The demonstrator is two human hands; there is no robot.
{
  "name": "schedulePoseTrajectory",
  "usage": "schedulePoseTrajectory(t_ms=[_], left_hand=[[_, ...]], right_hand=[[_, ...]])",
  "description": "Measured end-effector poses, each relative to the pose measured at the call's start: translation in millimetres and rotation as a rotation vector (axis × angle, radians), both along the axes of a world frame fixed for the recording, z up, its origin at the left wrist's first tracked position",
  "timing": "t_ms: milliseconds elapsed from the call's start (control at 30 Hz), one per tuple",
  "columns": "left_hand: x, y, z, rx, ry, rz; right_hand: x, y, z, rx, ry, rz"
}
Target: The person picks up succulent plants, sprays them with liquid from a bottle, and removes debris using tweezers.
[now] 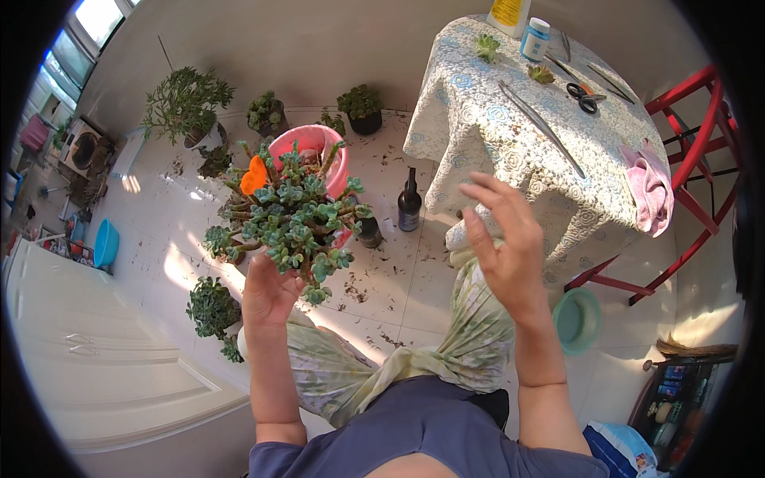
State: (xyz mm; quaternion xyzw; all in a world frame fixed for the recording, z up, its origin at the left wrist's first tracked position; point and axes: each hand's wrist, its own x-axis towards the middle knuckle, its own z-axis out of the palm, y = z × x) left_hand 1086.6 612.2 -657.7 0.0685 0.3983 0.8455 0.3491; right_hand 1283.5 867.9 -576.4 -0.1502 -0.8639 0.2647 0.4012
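A large potted succulent (293, 215) with many branching stems and grey-green rosettes spreads out before me, its pot mostly hidden by leaves. An orange butterfly-shaped ornament (254, 175) shows among its upper stems. My left hand (272, 290) is cupped at the plant's near edge, under the rosettes. Leaves cover its fingertips, so whether it grips a stem or only touches is unclear. Raised in the air by the table's near edge, my right hand (505, 239) is empty, fingers spread. Behind the succulent is a pink plastic bucket (337, 158).
Dark bottles (409, 206) (369, 232) stand on the floor amid scattered dry leaves. The lace-covered table (472, 128) holds long tweezers (541, 125), scissors (583, 98), a blue jar (534, 40) and a pink cloth (648, 191). A red chair (687, 200) and green basin (577, 321) are to the right.
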Motion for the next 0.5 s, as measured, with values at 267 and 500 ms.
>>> schedulePoseTrajectory(t_ms=[267, 500], left_hand=[[-3, 42, 27, 0.130, 0.026, -0.181], [6, 92, 67, 0.151, -0.029, -0.181]], right_hand=[[21, 118, 32, 0.238, -0.146, -0.498], [25, 133, 42, 0.014, -0.270, -0.415]])
